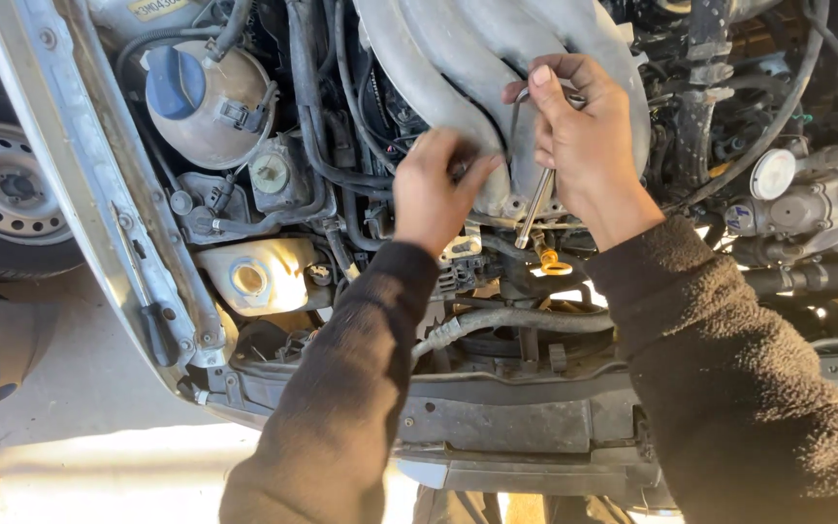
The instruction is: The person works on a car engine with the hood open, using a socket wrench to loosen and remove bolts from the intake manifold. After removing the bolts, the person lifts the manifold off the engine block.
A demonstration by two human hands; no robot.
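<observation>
Your left hand (435,189) curled against the grey intake manifold (497,58), grip unclear, seemingly bracing; just beyond, your right hand (579,136) closed round a bent metal wrench (533,199), shaft angled down above the yellow dipstick loop (555,262)

A silver car (70,165) stands outside with its front open. Below the car lies a pale concrete floor (80,388), and bright sun makes a glowing patch on it near the bumper. At the left of the car, a wheel (2,189) with a silver rim sits in shade.
</observation>
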